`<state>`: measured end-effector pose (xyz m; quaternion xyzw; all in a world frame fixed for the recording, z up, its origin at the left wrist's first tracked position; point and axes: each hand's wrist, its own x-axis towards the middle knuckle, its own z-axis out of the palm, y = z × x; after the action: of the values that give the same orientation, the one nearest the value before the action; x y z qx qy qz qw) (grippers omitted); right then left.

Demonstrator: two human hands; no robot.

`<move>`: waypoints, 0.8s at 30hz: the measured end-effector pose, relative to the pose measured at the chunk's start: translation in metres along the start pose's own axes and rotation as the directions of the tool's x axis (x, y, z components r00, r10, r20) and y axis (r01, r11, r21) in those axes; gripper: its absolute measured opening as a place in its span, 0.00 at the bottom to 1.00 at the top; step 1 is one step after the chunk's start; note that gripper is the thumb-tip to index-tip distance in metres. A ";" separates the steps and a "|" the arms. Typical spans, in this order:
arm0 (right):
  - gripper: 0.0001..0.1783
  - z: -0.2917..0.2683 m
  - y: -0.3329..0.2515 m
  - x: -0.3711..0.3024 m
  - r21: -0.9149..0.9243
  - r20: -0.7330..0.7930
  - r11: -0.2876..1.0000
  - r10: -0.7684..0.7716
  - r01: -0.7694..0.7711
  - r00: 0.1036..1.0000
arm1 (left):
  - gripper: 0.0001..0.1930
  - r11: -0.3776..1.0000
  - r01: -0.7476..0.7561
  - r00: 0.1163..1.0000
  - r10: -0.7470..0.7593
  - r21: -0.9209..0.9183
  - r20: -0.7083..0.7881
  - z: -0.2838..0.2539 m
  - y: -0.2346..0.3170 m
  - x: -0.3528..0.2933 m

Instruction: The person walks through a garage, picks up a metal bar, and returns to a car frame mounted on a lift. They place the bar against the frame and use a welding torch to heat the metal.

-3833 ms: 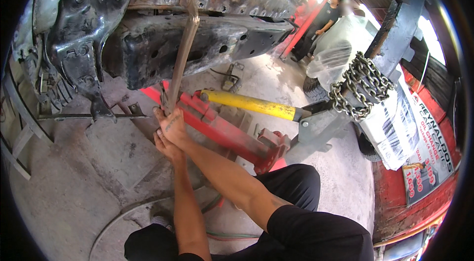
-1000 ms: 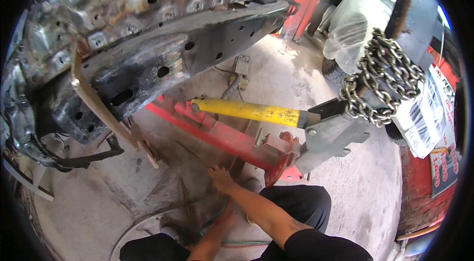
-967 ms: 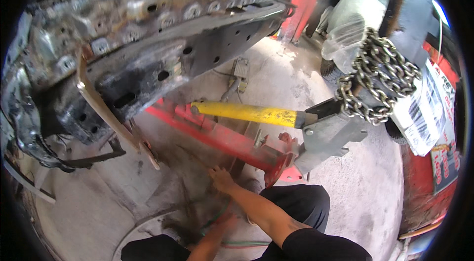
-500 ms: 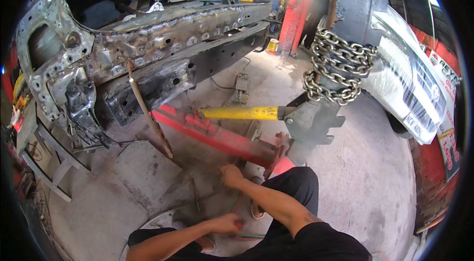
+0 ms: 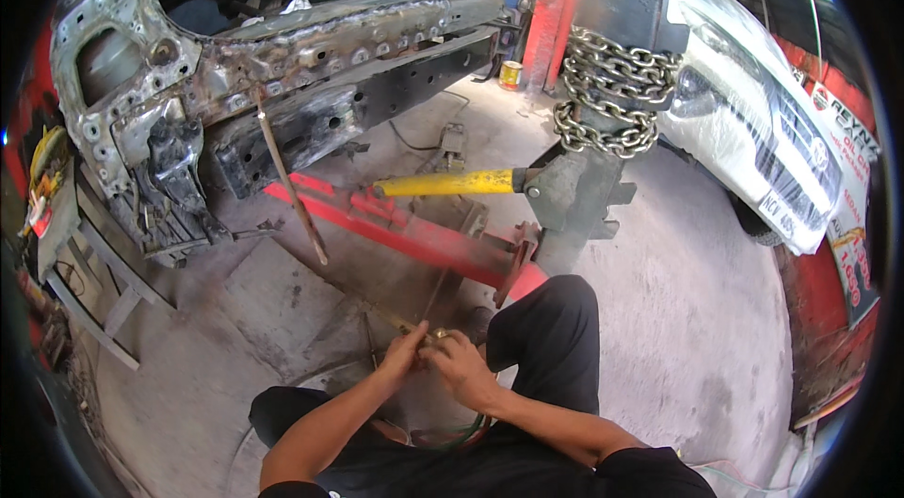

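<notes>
Both hands meet low in front of me, above the floor between my knees. My left hand [image 5: 403, 353] is closed around a slim gas torch, its thumb side uppermost. Against it, my right hand [image 5: 461, 372] has its fingers curled at the torch's brass fittings [image 5: 438, 334]. The thin front tube runs forward and left from the hands. Red and green hoses [image 5: 466, 434] hang below my right hand. My palms and part of the torch are hidden by the fingers.
A stripped car body [image 5: 311, 60] stands ahead left, a brown rod [image 5: 292, 183] slanting down from it. Across the front lie a red lift arm [image 5: 405, 239] and yellow cylinder [image 5: 447, 183]. A chain-wrapped post [image 5: 617, 88] stands right, beside a plastic-covered white car [image 5: 753, 131].
My left hand has come up and forward from near my lap to meet my right hand. The small red thing in it no longer shows. My view has shifted slightly.
</notes>
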<state>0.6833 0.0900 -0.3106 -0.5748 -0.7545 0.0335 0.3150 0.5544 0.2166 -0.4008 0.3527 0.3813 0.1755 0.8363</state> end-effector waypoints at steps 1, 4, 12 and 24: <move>0.28 -0.005 -0.001 -0.005 0.017 0.035 1.000 0.018 -0.018 0.999 | 0.21 1.000 0.003 1.000 -0.003 0.013 -0.025 0.006 -0.003 -0.004; 0.26 -0.050 -0.006 -0.016 0.095 0.096 0.995 0.032 -0.042 0.995 | 0.20 0.999 0.040 0.996 -0.039 0.020 -0.082 0.017 -0.012 -0.015; 0.10 -0.146 0.200 -0.161 0.151 -0.248 0.503 0.853 -0.851 0.460 | 0.17 0.972 0.227 0.963 -0.234 -0.066 -0.133 -0.008 -0.022 -0.013; 0.15 0.040 0.192 -0.306 -0.152 0.360 0.038 0.933 -0.988 -0.020 | 0.15 0.930 0.343 0.859 -0.367 -0.131 -0.356 -0.018 0.016 0.024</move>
<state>0.8683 -0.1044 -0.5559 -0.8910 -0.1845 0.4029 0.0990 0.5563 0.2493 -0.4098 0.2098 0.5866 0.0944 0.7765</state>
